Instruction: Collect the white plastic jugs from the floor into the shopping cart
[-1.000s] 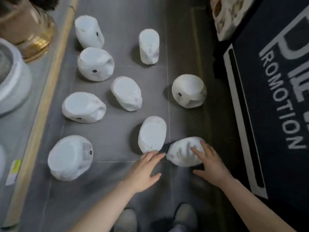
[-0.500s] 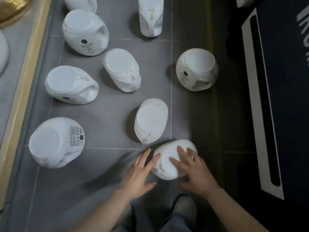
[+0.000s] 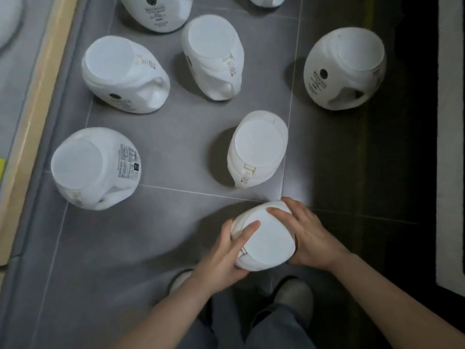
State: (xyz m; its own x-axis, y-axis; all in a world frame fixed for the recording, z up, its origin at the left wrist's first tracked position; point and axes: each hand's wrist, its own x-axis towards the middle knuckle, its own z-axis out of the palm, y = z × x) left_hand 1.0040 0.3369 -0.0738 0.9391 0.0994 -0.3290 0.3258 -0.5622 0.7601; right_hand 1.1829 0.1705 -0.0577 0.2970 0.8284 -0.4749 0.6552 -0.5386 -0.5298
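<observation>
Both my hands are wrapped around the nearest white jug (image 3: pixel 266 241) on the grey floor (image 3: pixel 161 222) (right by my feet): left hand (image 3: pixel 224 250) one side, right hand (image 3: pixel 308 236) opposite.

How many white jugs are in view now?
8: one held, nearest ahead, left, upper left, centre, right, two cropped at top. More may lie outside view.

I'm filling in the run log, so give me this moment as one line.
step: pick up jug | left hand: holds nearest jug | right hand: holds same jug | other jugs: on floor | cart: not in view
</observation>
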